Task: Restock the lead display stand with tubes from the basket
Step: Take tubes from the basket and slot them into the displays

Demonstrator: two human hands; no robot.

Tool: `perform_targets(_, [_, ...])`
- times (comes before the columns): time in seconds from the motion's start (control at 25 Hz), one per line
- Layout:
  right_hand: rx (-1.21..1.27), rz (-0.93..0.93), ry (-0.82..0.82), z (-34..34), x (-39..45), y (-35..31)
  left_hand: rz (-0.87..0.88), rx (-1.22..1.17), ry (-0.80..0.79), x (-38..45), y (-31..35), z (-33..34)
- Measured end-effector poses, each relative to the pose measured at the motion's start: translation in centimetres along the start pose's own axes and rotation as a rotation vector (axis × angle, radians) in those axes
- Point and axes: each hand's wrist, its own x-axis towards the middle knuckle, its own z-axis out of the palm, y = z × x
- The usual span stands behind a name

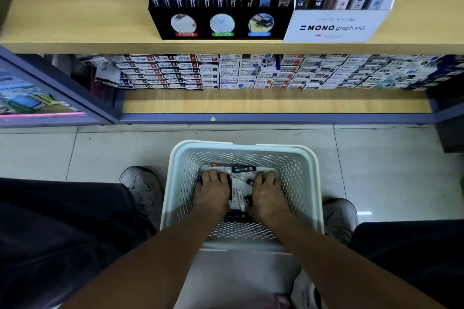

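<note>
A pale perforated basket (175,183) stands on the floor between my feet. Loose lead tubes (239,175), black and white, lie piled on its bottom. My left hand (213,192) is down inside on the left of the pile, fingers curled over tubes. My right hand (266,193) is down on the right side, fingers likewise curled onto tubes. What each hand actually holds is hidden under the fingers. The black lead display stand (221,25) sits on the wooden shelf above, holding upright tubes with blue and orange caps.
A white MONO graph box (334,26) with more tubes stands right of the stand. The lower shelf (276,104) holds stacked refill boxes at the back. Grey shoes flank the basket on the tiled floor. A purple cabinet frame juts out at left.
</note>
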Motion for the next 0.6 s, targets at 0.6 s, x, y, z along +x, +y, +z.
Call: perform_targets(0.6, [0.470,0.251,0.033,-0.7,0.3,-0.6,-0.193,-0.671,0.067,1.6,1.1,0.5])
